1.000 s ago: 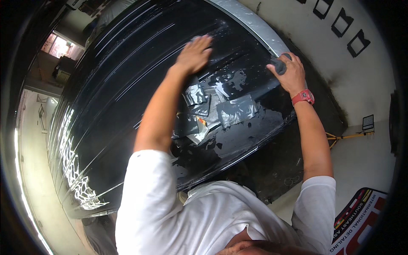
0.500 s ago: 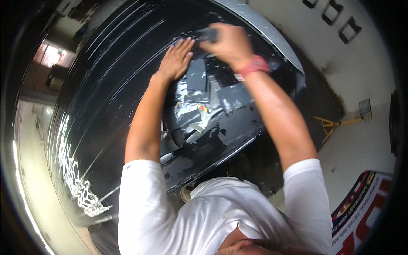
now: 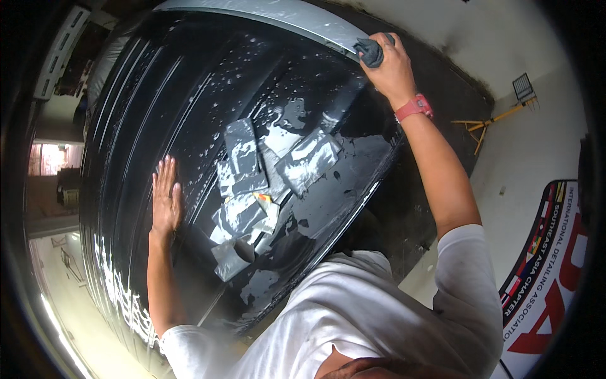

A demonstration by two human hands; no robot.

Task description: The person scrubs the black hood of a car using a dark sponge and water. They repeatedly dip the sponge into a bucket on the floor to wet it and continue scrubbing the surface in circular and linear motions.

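Observation:
A wet, glossy black car panel (image 3: 252, 82) spreads out in front of me, beaded with water. My left hand (image 3: 166, 197) rests flat on it at the left, fingers stretched and holding nothing. At the far right my right hand (image 3: 391, 69), with a red watch (image 3: 414, 108) on its wrist, grips a crumpled dark grey cloth (image 3: 370, 52). The cloth is by the panel's silver far edge (image 3: 297, 26); whether it touches is unclear. Between my arms lie several wet, dark grey rectangular sheets (image 3: 309, 158), overlapping, one curled piece (image 3: 235, 256) nearest me.
A yellow stand with a lamp (image 3: 489, 120) is on the floor at the right. A printed banner (image 3: 546, 271) leans near the right rim. Along the near side runs the panel's edge (image 3: 334, 239), close to my shirt.
My right hand has carried the dark cloth right, out to the silver edge. My left hand has slid left and nearer, away from the sheets. The view has shifted too.

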